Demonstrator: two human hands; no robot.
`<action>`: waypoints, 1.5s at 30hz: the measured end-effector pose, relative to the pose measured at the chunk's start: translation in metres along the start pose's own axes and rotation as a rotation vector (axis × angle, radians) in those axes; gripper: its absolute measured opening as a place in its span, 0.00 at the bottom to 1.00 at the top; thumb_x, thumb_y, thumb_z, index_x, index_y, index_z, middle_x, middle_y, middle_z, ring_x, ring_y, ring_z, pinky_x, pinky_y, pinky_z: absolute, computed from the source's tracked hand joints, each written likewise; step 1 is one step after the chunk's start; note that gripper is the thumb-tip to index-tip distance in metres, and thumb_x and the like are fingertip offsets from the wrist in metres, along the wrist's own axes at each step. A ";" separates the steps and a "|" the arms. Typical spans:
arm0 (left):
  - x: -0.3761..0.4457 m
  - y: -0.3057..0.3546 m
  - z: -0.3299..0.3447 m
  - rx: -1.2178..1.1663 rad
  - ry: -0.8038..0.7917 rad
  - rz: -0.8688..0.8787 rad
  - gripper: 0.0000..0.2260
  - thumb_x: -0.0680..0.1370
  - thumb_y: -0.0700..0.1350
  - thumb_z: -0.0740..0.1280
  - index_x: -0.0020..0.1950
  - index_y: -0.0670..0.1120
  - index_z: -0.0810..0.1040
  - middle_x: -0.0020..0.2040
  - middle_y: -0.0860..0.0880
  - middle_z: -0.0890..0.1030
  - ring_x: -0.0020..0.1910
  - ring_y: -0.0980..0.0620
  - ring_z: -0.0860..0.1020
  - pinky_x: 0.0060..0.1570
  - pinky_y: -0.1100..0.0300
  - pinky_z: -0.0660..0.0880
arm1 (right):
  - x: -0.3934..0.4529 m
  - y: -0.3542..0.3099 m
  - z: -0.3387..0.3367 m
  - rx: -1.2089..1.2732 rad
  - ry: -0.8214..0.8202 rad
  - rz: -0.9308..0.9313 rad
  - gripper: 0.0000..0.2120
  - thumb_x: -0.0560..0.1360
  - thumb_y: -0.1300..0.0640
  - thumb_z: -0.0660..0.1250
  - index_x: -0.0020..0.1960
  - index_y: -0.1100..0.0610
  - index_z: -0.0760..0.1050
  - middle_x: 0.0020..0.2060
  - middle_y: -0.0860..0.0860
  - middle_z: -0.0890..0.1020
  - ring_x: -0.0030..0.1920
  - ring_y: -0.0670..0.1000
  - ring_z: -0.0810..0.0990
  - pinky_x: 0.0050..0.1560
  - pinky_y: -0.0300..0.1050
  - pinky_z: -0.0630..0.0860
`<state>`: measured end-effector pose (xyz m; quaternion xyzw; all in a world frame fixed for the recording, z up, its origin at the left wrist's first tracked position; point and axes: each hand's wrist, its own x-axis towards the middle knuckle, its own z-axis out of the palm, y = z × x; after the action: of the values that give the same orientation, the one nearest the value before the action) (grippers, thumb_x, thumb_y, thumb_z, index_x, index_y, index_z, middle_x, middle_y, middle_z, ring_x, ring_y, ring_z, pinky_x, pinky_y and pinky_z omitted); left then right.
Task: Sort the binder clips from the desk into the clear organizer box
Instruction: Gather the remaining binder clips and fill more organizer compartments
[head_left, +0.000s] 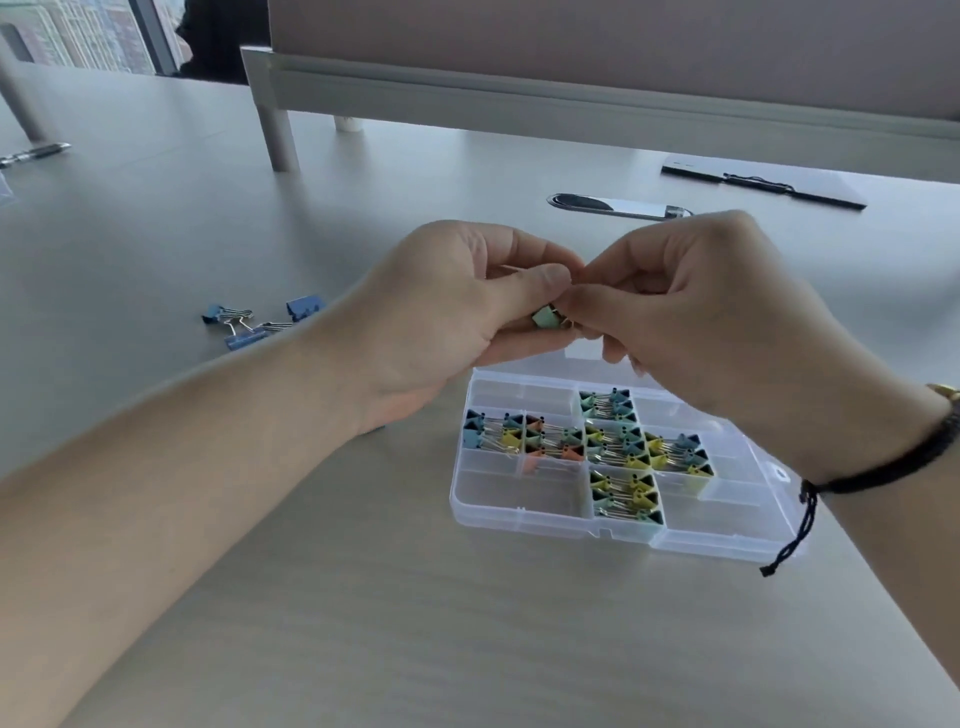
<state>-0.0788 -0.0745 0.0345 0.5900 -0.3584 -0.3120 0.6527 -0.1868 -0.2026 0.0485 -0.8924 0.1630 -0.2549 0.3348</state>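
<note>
A grey desk (260, 597) holds a clear plastic organizer box (519, 499), several compartments filled with small coloured binder clips. Above its far edge, the left hand (457, 312) and right hand (691, 312) together pinch one mint-green binder clip (545, 317). Three blue binder clips (260, 319) lie unsorted to the left. Likely next: lowering the green clip into a compartment.

1. Left hand (457, 306) and right hand (691, 312) meet above the desk (363, 597), fingers curled together around a small mint-green binder clip (546, 317).
2. At 5 o'clock from the hands lies the clear organizer box (524, 512), lid open, several compartments packed with small coloured clips (618, 447).
3. At 9 o'clock from the hands, a few blue binder clips (260, 319) lie loose on the desk.
4. A dark cord bracelet (883, 467) circles the right wrist.
</note>
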 end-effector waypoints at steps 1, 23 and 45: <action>-0.001 0.000 0.005 0.032 0.008 0.031 0.06 0.79 0.36 0.65 0.51 0.39 0.81 0.45 0.42 0.86 0.46 0.49 0.85 0.46 0.61 0.81 | -0.001 0.001 -0.005 0.032 -0.009 0.006 0.06 0.71 0.52 0.74 0.36 0.51 0.83 0.27 0.50 0.83 0.24 0.43 0.76 0.29 0.43 0.77; 0.045 0.006 0.056 0.453 -0.114 0.098 0.05 0.81 0.37 0.64 0.49 0.41 0.80 0.37 0.43 0.81 0.36 0.47 0.84 0.36 0.57 0.81 | -0.030 0.073 -0.080 -0.133 -0.311 0.075 0.02 0.67 0.47 0.73 0.37 0.44 0.83 0.31 0.41 0.84 0.29 0.41 0.79 0.33 0.35 0.75; 0.029 -0.036 0.049 1.095 -0.057 0.650 0.08 0.82 0.43 0.58 0.54 0.45 0.77 0.38 0.71 0.69 0.36 0.68 0.70 0.37 0.75 0.63 | -0.039 0.070 -0.080 -0.326 -0.411 -0.051 0.05 0.67 0.44 0.69 0.36 0.43 0.81 0.30 0.39 0.81 0.32 0.41 0.79 0.32 0.30 0.73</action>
<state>-0.1036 -0.1296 0.0043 0.6909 -0.6439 0.1146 0.3080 -0.2717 -0.2759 0.0392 -0.9714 0.1080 -0.0471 0.2061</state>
